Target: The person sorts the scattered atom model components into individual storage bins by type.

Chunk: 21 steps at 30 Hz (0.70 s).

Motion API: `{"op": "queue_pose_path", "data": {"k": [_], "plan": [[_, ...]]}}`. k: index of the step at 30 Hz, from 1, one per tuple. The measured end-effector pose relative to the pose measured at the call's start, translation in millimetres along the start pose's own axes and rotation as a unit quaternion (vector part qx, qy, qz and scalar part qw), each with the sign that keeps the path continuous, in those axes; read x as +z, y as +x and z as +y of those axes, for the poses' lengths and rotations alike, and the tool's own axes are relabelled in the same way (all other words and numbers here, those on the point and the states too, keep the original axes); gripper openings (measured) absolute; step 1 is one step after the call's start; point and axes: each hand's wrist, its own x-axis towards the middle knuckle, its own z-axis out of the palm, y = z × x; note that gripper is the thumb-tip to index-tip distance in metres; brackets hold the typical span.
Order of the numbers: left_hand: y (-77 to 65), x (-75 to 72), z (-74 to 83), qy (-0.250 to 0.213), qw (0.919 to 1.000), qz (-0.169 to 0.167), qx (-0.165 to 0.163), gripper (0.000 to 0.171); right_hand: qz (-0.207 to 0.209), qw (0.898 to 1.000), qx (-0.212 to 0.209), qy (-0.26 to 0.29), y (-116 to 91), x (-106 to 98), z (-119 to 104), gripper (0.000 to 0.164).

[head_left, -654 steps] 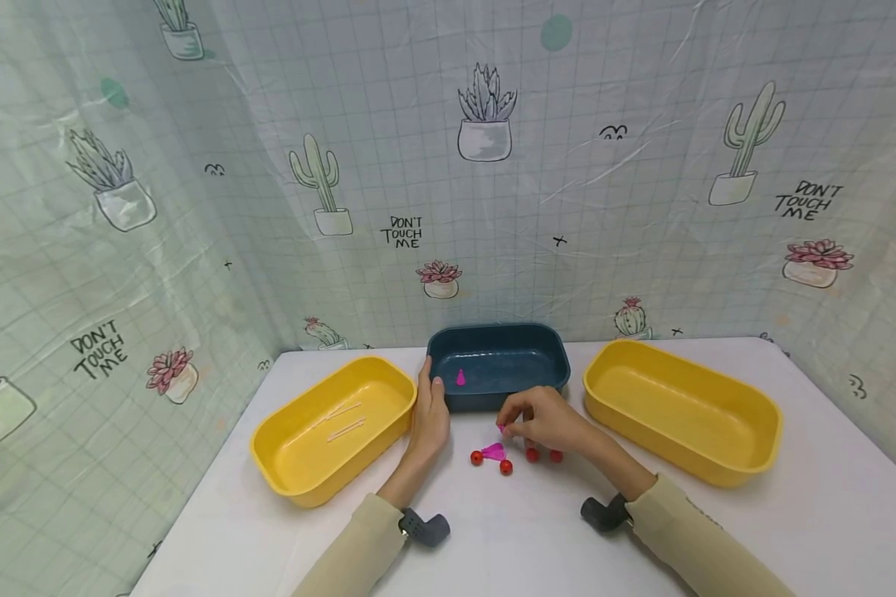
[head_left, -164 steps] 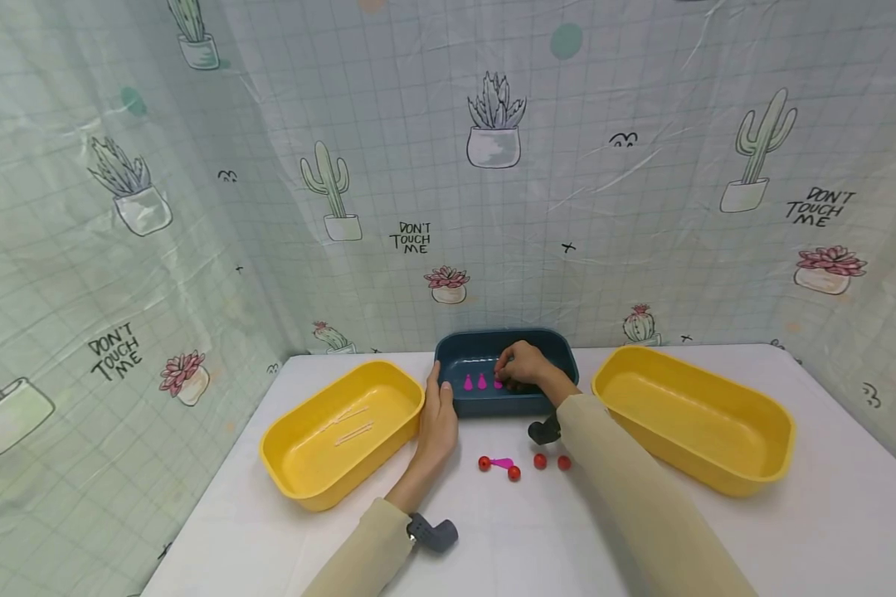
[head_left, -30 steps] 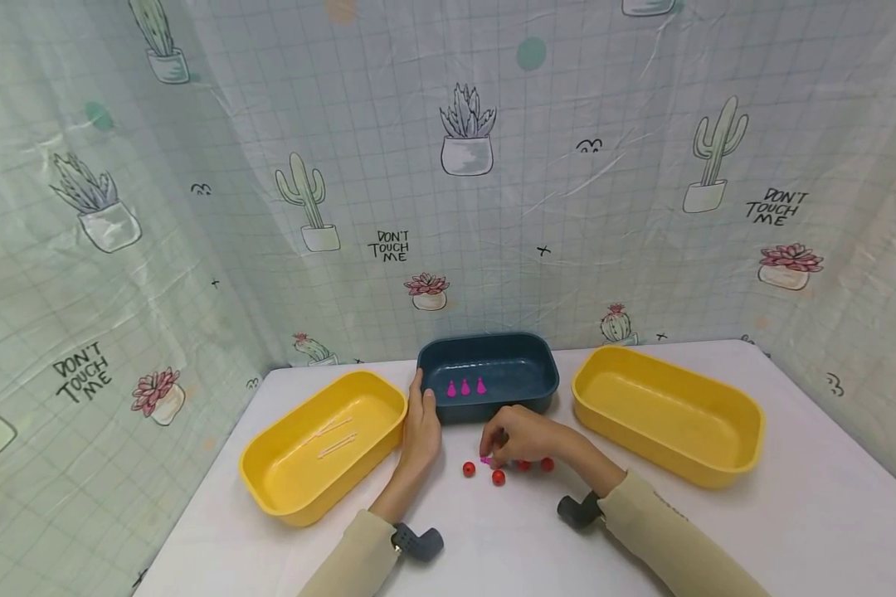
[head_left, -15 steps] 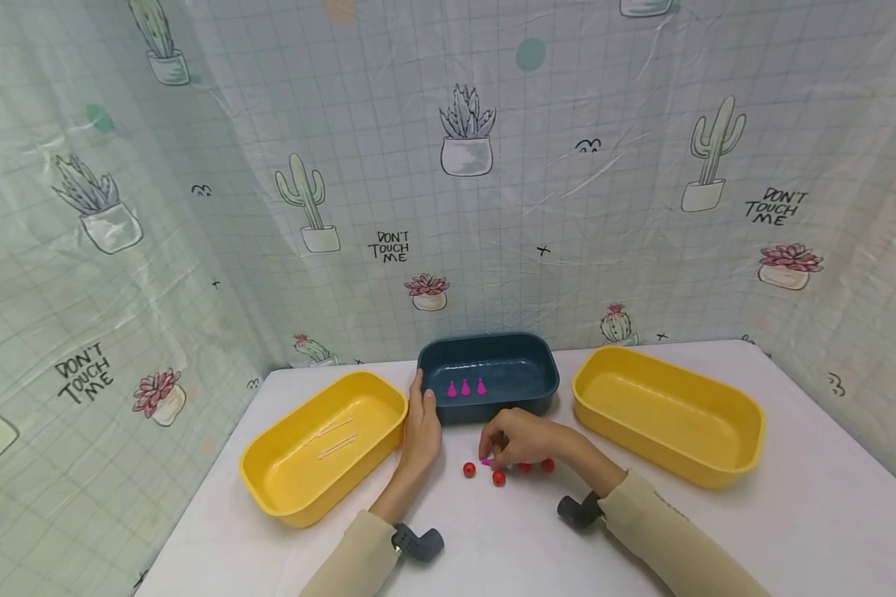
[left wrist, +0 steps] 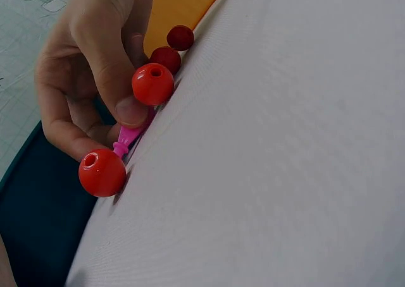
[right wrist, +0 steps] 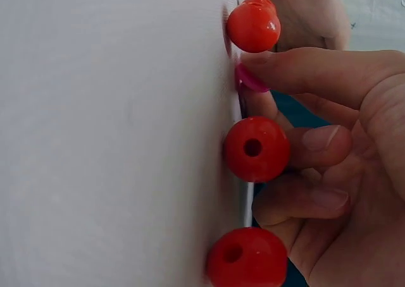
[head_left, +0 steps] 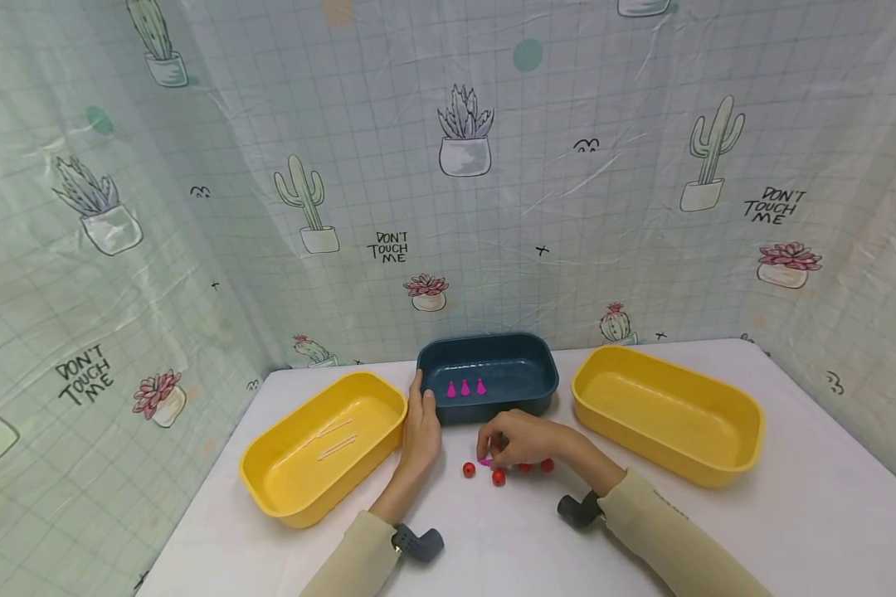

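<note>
My right hand pinches a small pink teardrop-shaped piece between thumb and fingertips, low over the white table. The piece has a knobbed narrow end; the thumb covers part of it. Close about this hand lie several red beads with holes through them, one bead right by the knobbed end. My left hand rests along the left end of the dark blue tray, fingers and thumb extended. Inside that tray, three similar pink pieces lie in a row.
A yellow tray stands at the left, with several thin pale sticks in it. Another yellow tray is angled at the right. A patterned curtain hangs behind the table.
Pink pieces in the blue tray have gone from one to three. My right hand has come out of that tray down to the remaining table piece. The left hand has stayed by the tray.
</note>
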Motion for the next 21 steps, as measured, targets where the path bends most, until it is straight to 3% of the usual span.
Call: {"op": "queue_pose_path", "data": {"k": [11, 21], "plan": [[1.6, 0.7, -0.4, -0.006, 1.0, -0.003, 0.002, 0.054, 0.031, 0.999, -0.035, 0.015, 1.0, -2.4, 8.0, 0.017], [0.6, 0.1, 1.2, -0.004, 1.0, -0.001, -0.001, 0.054, 0.07, 0.997, -0.014, 0.038, 0.4, -6.1, 2.6, 0.015]]}}
